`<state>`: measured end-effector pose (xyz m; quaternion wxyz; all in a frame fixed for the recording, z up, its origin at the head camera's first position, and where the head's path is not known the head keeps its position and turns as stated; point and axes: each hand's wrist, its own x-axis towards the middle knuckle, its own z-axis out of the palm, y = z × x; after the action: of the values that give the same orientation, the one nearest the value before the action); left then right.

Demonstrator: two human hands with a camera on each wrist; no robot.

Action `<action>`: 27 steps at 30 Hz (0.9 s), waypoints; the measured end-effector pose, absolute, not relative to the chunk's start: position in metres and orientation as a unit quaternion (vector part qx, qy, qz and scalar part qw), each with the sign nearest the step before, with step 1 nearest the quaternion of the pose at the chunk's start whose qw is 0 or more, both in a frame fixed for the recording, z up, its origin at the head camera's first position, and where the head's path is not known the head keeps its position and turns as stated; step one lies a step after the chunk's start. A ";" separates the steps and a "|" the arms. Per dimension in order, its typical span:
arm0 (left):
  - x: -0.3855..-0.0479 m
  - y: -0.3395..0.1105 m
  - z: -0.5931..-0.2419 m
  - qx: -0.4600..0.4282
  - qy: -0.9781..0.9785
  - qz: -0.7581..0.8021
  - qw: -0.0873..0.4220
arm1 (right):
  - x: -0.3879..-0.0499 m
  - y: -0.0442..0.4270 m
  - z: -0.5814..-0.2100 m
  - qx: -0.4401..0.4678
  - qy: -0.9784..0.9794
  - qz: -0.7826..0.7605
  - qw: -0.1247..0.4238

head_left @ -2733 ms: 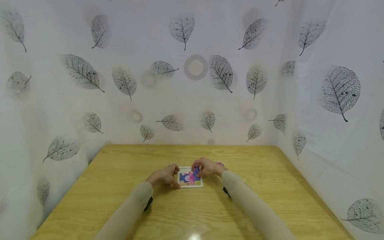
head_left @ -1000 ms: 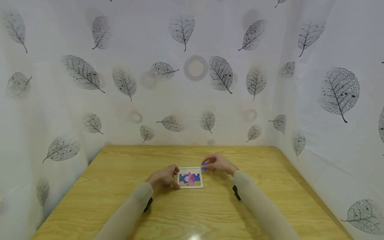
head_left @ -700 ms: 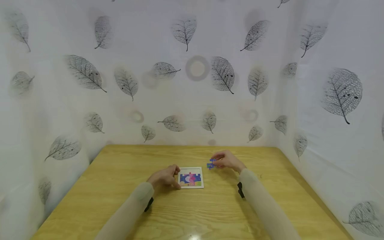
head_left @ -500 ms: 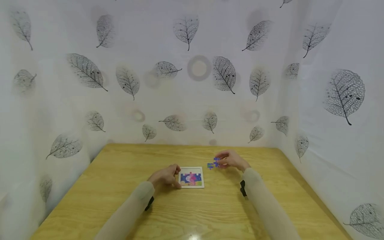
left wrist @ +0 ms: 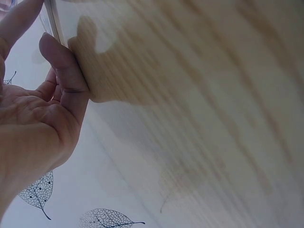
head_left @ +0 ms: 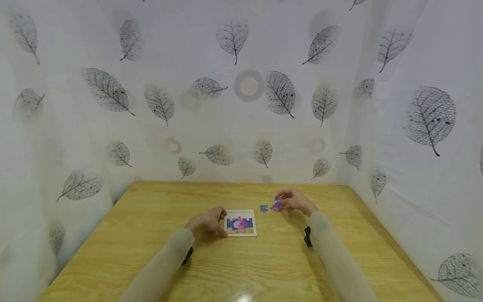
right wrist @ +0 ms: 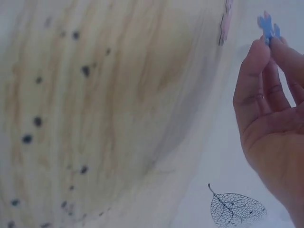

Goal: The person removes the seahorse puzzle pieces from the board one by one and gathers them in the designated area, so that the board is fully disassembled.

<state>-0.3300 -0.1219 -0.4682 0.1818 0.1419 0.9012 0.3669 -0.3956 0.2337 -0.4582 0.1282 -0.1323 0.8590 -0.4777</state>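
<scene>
You have just carried a blue jigsaw piece (right wrist: 267, 23) away from the white rectangular puzzle frame (head_left: 241, 235), out toward two o'clock of it. Your right hand (head_left: 298, 202) pinches it between thumb and fingertips; a blue-and-green jigsaw piece (head_left: 263, 208) and a pink-and-blue jigsaw piece (head_left: 276, 207) lie that way too. Your left hand (head_left: 205, 221), fingers spread, steadies the frame's nine o'clock edge. The twelve o'clock strip inside is bare, so the puzzle looks only part-filled.
</scene>
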 end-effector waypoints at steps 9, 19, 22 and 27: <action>-0.330 -0.121 -0.466 0.135 0.903 0.359 0.190 | -0.394 0.249 -0.463 -0.101 0.872 -0.460 0.132; -0.332 -0.123 -0.465 0.142 0.904 0.359 0.183 | -0.398 0.257 -0.462 -0.089 0.874 -0.452 0.154; -0.332 -0.123 -0.465 0.135 0.903 0.362 0.188 | -0.398 0.259 -0.463 -0.089 0.876 -0.448 0.155; -0.331 -0.122 -0.466 0.126 0.901 0.366 0.197 | -0.399 0.263 -0.469 -0.083 0.876 -0.449 0.155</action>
<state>-0.3312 -0.1216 -0.4658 0.1974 0.1257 0.9008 0.3659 -0.3985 0.2626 -0.4694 0.1545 -0.0830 0.8764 -0.4485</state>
